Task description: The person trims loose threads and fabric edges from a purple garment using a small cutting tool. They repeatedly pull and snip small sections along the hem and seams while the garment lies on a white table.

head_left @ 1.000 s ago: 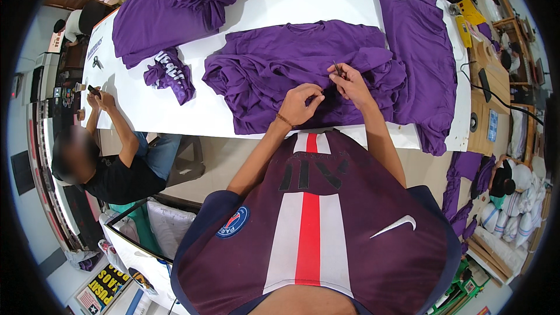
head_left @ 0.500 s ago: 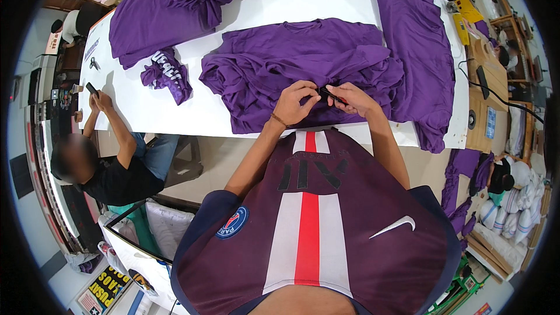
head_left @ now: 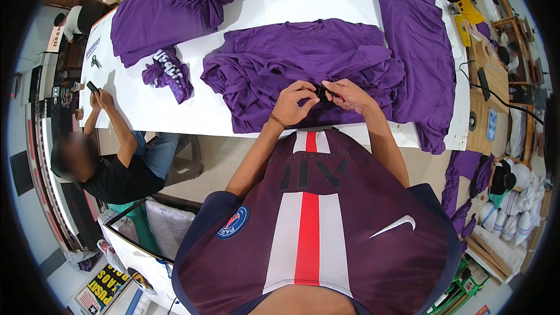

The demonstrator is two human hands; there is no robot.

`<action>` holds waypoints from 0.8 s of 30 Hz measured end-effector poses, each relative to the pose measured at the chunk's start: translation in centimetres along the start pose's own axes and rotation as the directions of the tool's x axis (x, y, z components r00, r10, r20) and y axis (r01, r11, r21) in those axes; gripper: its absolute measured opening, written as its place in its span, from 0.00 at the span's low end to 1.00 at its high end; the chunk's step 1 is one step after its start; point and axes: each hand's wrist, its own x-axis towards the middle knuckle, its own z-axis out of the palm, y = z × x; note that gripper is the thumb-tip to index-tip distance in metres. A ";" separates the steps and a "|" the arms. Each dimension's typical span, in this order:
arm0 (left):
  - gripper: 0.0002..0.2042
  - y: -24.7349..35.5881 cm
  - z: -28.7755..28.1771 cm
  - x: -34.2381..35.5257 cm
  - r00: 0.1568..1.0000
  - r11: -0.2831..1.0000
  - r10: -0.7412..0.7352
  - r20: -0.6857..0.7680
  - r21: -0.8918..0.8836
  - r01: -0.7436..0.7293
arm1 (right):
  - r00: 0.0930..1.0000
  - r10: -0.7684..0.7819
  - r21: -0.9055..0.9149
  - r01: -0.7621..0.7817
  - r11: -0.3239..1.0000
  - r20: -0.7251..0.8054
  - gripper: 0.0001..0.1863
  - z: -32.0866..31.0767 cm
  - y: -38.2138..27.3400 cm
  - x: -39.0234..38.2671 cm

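Observation:
Both my hands meet over the near edge of a rumpled purple T-shirt [head_left: 315, 41] spread on the white table. In my right hand [head_left: 351, 96] is a pair of small dark thread snips [head_left: 330, 93], their tips toward my other hand. Thumb and fingertips are drawn together on my left hand [head_left: 296, 102], close to those tips; whatever they pinch is too small to make out. Bunched purple cloth lies beneath and around both hands.
More purple garments form a pile [head_left: 169, 17] at far left and a folded stack [head_left: 417, 64] at right. A small printed purple piece [head_left: 169, 74] and scissors [head_left: 95, 62] lie left. A seated person [head_left: 116, 163] holds a phone there. Cardboard [head_left: 487, 93] is at right.
My right hand has turned slightly and shifted a little up and left, with the snips at a steeper angle. My left hand stays nearly in place.

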 end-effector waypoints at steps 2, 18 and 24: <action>0.05 0.0 0.0 -0.2 0.999 0.999 -0.035 0.014 -0.031 0.035 | 1.000 -0.009 0.003 0.009 1.000 0.000 0.27 0.0 0.2 0.1; 0.08 2.0 -10.1 -4.7 0.874 0.937 -0.347 0.339 0.167 0.307 | 0.848 -0.381 -0.165 0.344 0.925 -0.370 0.21 0.7 1.9 1.8; 0.11 -1.7 -19.0 -13.2 0.294 0.418 -0.908 0.298 0.662 0.622 | 0.824 -0.470 -0.500 0.277 0.821 -0.315 0.22 -0.2 2.8 3.5</action>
